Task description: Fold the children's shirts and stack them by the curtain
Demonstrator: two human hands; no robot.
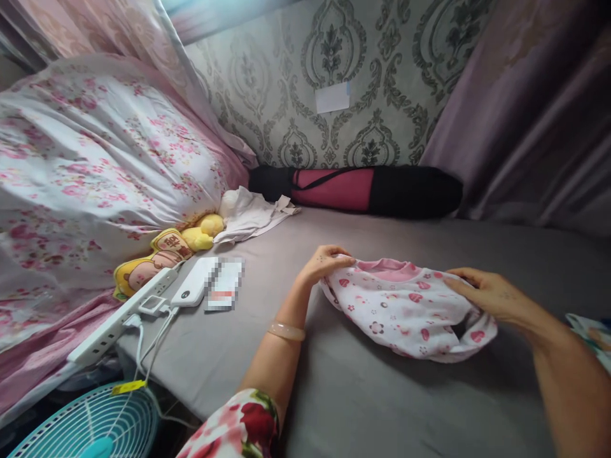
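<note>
A small white baby top [405,312] with pink hearts, flowers and a pink neckband hangs bunched just over the grey sheet. My left hand [329,259] pinches its left shoulder beside the neckband, thumb on the near side. On the other side my right hand [477,289] grips the opposite shoulder, its thumb and fingers closed on the cloth. The neck opening faces up between both hands. Folds hide the sleeves and the lower hem.
Along the wall lies a long black and pink bag [353,189]. To the left are a power strip [124,315], a white power bank [193,286], yellow plush toys [157,257] and a crumpled white cloth [258,213]. A blue fan [95,423] stands below the bed edge.
</note>
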